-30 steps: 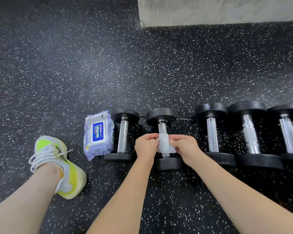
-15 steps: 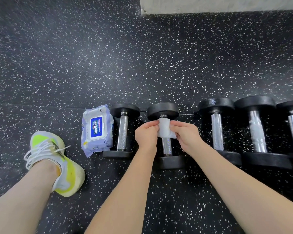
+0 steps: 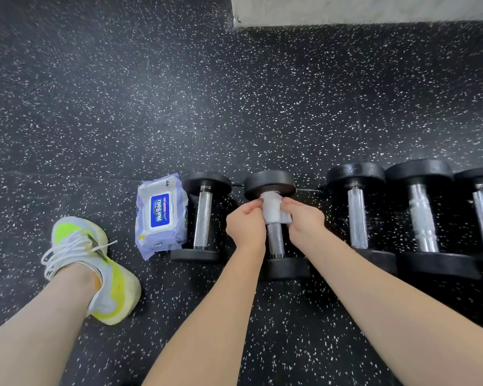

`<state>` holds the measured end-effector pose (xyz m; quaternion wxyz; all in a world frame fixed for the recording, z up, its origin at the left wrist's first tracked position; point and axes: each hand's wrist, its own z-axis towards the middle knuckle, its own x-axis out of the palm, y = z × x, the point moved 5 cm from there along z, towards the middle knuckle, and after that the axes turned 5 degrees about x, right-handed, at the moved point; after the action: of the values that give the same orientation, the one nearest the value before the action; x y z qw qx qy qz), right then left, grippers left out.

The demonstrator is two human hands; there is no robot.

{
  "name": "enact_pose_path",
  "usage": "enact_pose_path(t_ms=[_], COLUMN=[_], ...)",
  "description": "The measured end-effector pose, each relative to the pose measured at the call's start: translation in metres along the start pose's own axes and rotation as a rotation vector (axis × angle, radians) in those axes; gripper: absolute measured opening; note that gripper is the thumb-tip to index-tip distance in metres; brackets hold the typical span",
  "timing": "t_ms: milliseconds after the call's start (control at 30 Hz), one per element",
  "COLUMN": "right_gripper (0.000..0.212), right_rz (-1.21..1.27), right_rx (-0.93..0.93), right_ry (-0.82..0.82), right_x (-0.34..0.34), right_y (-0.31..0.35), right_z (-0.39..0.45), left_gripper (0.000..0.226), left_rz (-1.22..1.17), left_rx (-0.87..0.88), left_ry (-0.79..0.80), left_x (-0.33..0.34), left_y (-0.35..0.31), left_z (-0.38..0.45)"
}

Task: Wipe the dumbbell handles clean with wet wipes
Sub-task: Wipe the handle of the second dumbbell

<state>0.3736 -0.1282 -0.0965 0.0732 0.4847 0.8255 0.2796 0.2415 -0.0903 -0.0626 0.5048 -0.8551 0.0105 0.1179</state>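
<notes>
A white wet wipe [image 3: 272,210] is wrapped round the far end of the knurled chrome handle [image 3: 275,239] of the second black dumbbell [image 3: 269,183] on the speckled rubber floor [image 3: 179,107]. It is pinched from both sides by the left hand [image 3: 246,227] and right hand [image 3: 304,224], probably so the whole circumference is rubbed.

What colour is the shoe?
White and neon yellow shoe, seen in the head view.
</notes>
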Motion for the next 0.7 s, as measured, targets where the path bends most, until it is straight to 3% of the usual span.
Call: enact_pose_path(t_ms=[300, 500, 700], right_gripper=[0.032, 0.020, 0.021], right_rz=[-0.102, -0.275, -0.525], right_rx=[0.025, 0.053, -0.074], right_ry=[0.151, 0.184, 0.207], right_x=[-0.007, -0.023, -0.031], right_y=[0.008, 0.002, 0.006], right_z=[-0.007, -0.005, -0.025], left_gripper=[0.021, 0.028, 0.034], left_rz=[0.064, 0.136, 0.328], left_rx=[-0.059, -0.064, -0.012], left_ry=[0.226, 0.349, 0.456], left_x=[-0.001, -0.011, -0.019], left_y=[0.008, 0.010, 0.010], left_z=[0.015, 0.013, 0.003])
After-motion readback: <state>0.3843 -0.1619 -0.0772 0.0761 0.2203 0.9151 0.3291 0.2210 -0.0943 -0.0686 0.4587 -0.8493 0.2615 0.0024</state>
